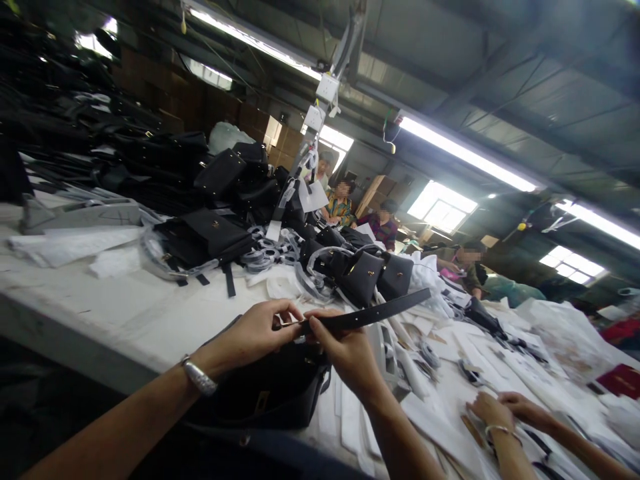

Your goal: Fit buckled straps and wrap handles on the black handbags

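Note:
A black strap with punched holes (385, 309) runs through my fingers, its free end pointing up to the right. My right hand (345, 340) pinches the strap between thumb and fingers. Close against it, my left hand (263, 330) is closed on a small metal buckle (290, 325) at the strap's other end; the fingers partly hide it. Below both hands a black handbag (265, 393) with a gold-coloured clasp rests at the table's near edge, against my body.
Black handbags (360, 277) and a flat black bag (205, 237) lie ahead on the white table (100, 307). White wrapping (75, 247) is on the left. A co-worker's hands (500, 410) work at lower right. A post with sockets (315, 117) rises beyond; several people sit farther back.

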`<state>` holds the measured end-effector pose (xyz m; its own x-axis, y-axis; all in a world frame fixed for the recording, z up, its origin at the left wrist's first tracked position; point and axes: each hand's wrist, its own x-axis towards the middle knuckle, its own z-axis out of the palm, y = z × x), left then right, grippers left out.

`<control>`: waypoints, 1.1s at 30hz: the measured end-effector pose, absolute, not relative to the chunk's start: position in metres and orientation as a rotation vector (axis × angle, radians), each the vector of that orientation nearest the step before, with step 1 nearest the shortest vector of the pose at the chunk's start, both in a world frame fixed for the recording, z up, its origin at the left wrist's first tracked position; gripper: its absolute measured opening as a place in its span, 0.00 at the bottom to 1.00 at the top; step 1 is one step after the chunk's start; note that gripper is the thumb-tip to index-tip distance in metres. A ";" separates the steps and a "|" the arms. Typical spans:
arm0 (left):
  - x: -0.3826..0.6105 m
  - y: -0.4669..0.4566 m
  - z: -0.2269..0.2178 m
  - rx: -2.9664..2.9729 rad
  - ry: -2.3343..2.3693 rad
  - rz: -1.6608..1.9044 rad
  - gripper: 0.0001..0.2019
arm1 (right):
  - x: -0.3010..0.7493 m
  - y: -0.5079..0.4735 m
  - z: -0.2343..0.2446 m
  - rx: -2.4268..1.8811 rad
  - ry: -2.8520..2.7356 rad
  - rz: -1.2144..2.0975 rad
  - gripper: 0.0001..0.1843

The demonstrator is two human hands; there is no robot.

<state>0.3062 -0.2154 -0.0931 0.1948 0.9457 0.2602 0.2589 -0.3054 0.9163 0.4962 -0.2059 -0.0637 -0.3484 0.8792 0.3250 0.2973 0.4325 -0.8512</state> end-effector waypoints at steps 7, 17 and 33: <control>0.295 -0.217 -0.089 1.677 1.122 1.163 0.16 | 0.491 -0.178 -0.020 -0.856 -1.878 1.205 0.09; 0.269 -0.234 -0.093 1.650 0.927 1.399 0.17 | 0.519 -0.142 0.066 -0.412 -1.575 1.267 0.19; 0.280 -0.239 -0.106 1.173 0.858 1.593 0.17 | 0.482 -0.168 0.035 -1.233 -2.601 0.863 0.21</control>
